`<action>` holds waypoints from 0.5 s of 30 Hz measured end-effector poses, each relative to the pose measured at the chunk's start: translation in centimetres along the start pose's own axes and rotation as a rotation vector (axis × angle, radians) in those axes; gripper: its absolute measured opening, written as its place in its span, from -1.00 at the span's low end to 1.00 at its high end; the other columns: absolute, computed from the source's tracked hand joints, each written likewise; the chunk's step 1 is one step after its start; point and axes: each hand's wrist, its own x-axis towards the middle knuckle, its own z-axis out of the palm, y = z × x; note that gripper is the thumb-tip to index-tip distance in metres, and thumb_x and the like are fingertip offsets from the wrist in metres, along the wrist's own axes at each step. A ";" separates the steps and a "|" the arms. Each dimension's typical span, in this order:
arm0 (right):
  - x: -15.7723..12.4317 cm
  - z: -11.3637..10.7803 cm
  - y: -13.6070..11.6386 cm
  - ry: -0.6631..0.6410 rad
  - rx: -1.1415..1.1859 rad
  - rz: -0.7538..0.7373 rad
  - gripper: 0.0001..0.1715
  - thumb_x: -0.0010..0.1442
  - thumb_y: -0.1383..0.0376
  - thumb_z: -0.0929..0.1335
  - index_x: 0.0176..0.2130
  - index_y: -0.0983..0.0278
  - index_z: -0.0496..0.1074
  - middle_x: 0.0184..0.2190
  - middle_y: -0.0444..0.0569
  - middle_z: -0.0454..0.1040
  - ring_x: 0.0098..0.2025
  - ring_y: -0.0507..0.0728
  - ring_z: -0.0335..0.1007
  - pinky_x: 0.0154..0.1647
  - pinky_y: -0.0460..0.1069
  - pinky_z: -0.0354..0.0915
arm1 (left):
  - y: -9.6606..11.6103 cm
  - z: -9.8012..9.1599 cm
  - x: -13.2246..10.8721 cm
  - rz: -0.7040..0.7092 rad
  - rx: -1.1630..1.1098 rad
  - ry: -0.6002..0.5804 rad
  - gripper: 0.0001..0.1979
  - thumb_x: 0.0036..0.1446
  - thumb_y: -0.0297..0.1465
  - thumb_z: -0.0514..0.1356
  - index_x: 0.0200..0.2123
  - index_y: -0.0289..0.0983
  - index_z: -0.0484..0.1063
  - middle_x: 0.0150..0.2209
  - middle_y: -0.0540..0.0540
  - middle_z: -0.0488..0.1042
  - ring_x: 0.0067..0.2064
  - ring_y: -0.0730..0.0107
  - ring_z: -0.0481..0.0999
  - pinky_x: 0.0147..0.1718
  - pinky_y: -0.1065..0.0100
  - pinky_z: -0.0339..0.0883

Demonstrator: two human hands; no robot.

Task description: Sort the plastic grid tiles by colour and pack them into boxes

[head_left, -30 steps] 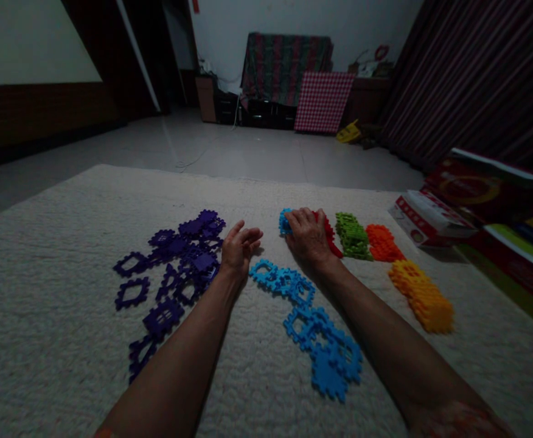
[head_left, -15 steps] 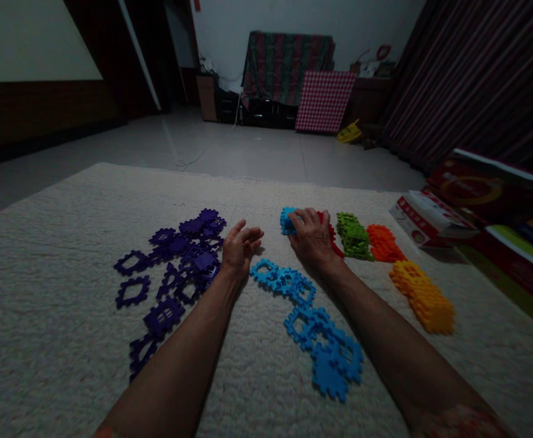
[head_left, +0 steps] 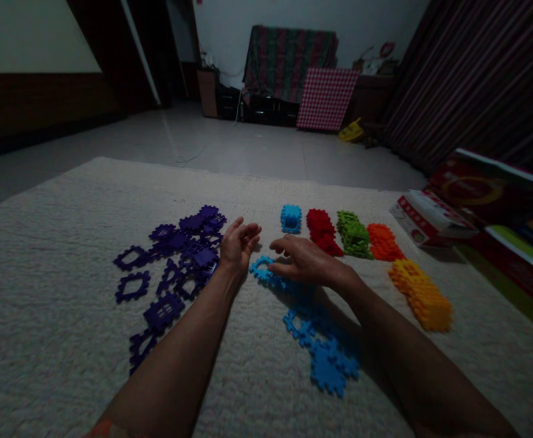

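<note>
My right hand [head_left: 300, 258] hovers over the loose light-blue toothed plastic tiles [head_left: 328, 365], thumb and fingers apart, holding nothing. Its thumb is near the blue tile [head_left: 261, 267] at the far end, and the hand hides some tiles beneath it. My left hand [head_left: 240, 244] rests palm up with loosely curled, parted fingers and nothing in it. Beside it on the left lies a spread of purple toothed tiles [head_left: 163, 313], some with window openings. Beyond my right hand sits a small blue tile stack [head_left: 291, 219].
Right of the blue stack lie rows of red tiles [head_left: 322, 231], green tiles [head_left: 354, 234], orange tiles [head_left: 384, 242] and yellow tiles [head_left: 420, 295]. A red-and-white box [head_left: 433, 219] stands at the right. Everything lies on a pale quilted mat [head_left: 66, 243].
My right hand has come off the small blue stack and moved back toward me, over the loose blue tiles. That stack now shows fully. My left hand has hardly moved.
</note>
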 end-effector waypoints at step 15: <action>1.1 2.1 -2.5 0.131 -0.051 0.076 -0.55 0.19 0.21 0.38 0.04 0.35 0.44 -0.13 0.14 0.50 -0.11 0.21 0.42 -0.06 0.04 0.29 | 0.2 0.2 -0.3 -0.010 -0.005 0.007 -0.50 0.02 -0.56 0.21 0.07 -0.27 0.32 -0.44 -0.01 0.55 -0.37 0.36 0.60 -0.28 0.39 0.34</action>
